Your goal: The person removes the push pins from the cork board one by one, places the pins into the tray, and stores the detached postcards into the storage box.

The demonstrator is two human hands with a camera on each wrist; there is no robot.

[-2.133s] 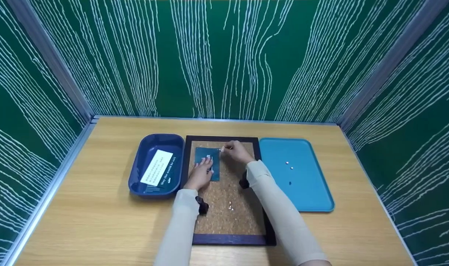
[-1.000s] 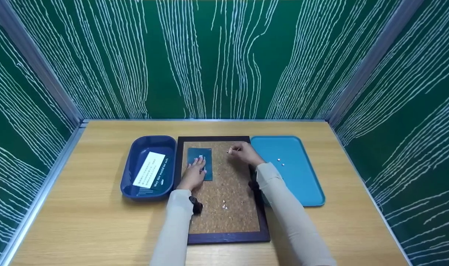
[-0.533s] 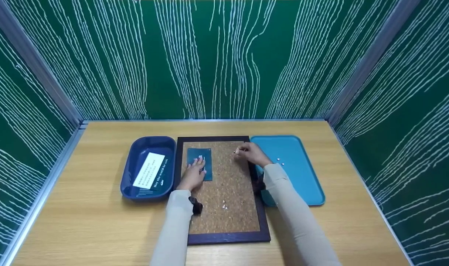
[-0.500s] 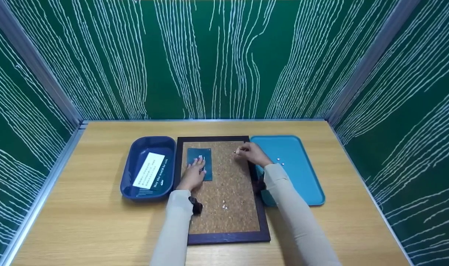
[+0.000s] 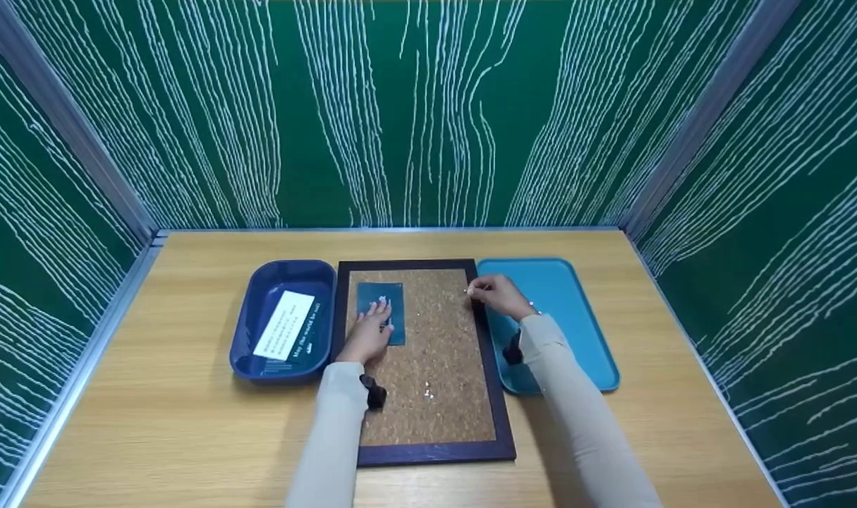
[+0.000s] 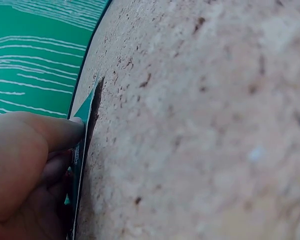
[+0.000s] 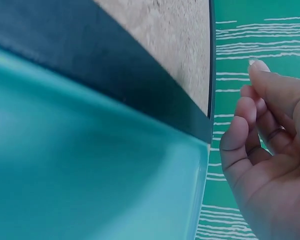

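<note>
A dark green card [image 5: 381, 291] lies on the upper left of a dark-framed cork board [image 5: 435, 346]. My left hand [image 5: 370, 333] rests on it with fingers extended over its face. In the left wrist view the thumb [image 6: 65, 131] touches the card's edge, and a thin dark gap shows between card and cork. My right hand [image 5: 497, 293] is over the board's right frame, beside the tray, and pinches a small shiny pin [image 5: 465, 291] between thumb and fingertips. In the right wrist view only a pale tip of the pin [image 7: 252, 61] shows past the thumb.
Several tiny shiny pieces [image 5: 428, 392] lie on the board's lower part. A navy blue bin [image 5: 245, 356] at the left holds a white printed card [image 5: 284, 326] and a dark green one. The blue tray [image 5: 569, 331] stands at the right, partly under the right arm.
My right hand has moved right with the pin, from the green card's upper corner across the cork to the board's right frame. The left hand stays on the card.
</note>
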